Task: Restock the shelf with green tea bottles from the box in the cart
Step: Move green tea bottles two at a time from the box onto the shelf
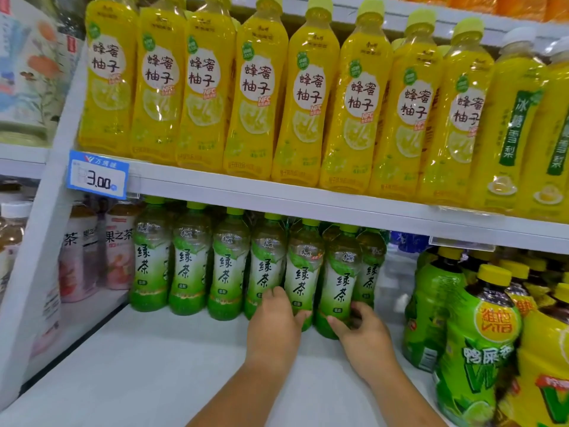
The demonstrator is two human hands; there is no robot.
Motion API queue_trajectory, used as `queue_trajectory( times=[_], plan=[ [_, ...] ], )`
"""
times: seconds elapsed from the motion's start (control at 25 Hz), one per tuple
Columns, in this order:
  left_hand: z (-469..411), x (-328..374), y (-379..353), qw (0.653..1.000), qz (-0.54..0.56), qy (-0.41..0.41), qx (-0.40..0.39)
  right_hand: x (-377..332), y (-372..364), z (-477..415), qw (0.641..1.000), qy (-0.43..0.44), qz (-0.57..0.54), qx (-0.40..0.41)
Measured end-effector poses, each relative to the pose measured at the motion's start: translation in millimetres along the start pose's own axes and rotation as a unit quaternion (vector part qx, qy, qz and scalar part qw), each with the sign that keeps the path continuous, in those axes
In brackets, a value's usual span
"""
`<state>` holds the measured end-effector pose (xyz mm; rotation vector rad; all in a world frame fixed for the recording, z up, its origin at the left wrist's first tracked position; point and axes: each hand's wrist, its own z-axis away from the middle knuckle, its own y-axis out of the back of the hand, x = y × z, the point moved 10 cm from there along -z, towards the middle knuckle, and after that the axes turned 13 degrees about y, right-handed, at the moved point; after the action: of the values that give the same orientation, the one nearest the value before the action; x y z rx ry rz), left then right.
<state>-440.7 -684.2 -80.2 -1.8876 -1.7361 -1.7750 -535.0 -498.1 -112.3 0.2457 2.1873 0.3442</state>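
The yellow bottles (258,87) in the upper frame read "蜂蜜柚子" and "NFC". The blue price tag (98,177) at left reads "3.00". The green tea bottles (226,266) at centre read "绿茶".

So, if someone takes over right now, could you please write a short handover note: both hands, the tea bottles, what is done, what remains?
The left-hand grip is curled round the base of the fifth green tea bottle from the left, on the lower shelf.
The right-hand grip is curled round the base of the sixth green tea bottle.
Done: seven green tea bottles stand in a row on the shelf.
Left: probably release these two, then fill the bare front of the shelf. The box and cart are not in view.
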Motion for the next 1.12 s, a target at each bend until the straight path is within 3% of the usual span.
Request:
queue_trajectory(
  times=[0.28,0.64,1.0,1.12],
  plan=[
    [-0.8,-14.4,-8.3,0.998,0.064,0.023,-0.012,8.1,-4.6,-6.5,1.000,0.000,-0.023,-0.006],
    [1.7,2.6,-5.2,0.999,-0.051,-0.013,-0.002,10.3,-3.7,-7.5,1.000,0.000,-0.029,-0.001],
    [2.1,-4.3,-6.6,0.998,-0.064,-0.005,-0.009,0.6,-0.9,-3.9,1.000,-0.005,-0.006,0.000],
    [4.2,-10.2,-7.3,0.999,-0.011,0.018,-0.040,-3.2,0.8,-1.0,1.000,-0.014,0.001,-0.001]
  ],
)
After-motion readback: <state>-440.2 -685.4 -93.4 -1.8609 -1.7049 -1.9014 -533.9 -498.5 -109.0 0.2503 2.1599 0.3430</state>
